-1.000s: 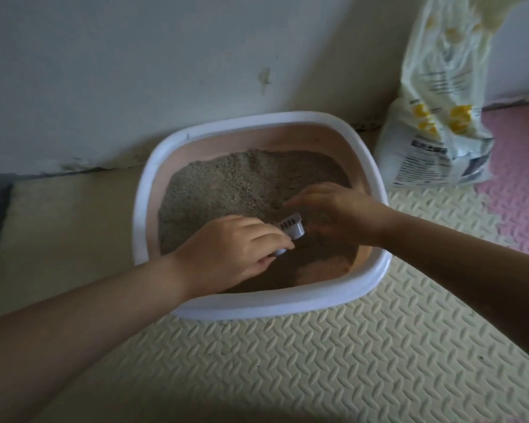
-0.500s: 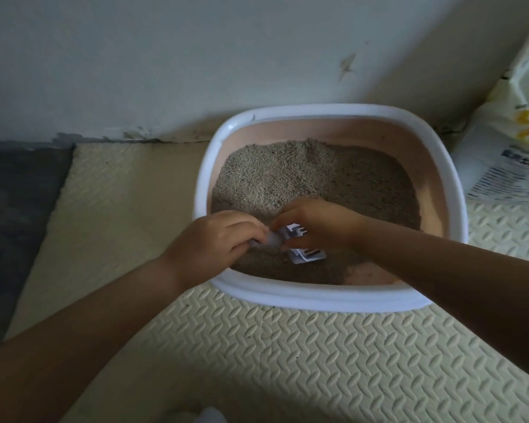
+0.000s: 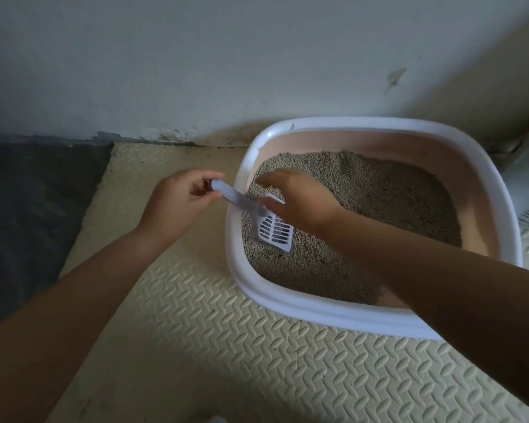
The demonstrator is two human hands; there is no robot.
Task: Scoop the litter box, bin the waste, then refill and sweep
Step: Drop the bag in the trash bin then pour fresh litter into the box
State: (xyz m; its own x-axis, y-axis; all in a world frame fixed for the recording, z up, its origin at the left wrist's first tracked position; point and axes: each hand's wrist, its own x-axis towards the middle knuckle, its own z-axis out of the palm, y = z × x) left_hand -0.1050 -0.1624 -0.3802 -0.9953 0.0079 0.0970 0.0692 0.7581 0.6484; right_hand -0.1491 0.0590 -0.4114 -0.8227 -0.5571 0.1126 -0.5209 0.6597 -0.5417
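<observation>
Over the white-rimmed pink litter box (image 3: 318, 312): slotted white plastic scoop (image 3: 275, 232), tip in litter.
Left hand (image 3: 177, 203): fingers (image 3: 205, 178) pinch handle (image 3: 235, 198).
Right hand (image 3: 300, 203): fingers (image 3: 266, 178) loose, straight.
Progress: barely started imo, everything's left.

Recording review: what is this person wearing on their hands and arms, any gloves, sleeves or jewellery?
Nothing visible. The left hand and right hand are bare, without gloves, rings or a watch. The left forearm and right forearm are uncovered to the frame's edge; no sleeve shows.
</observation>
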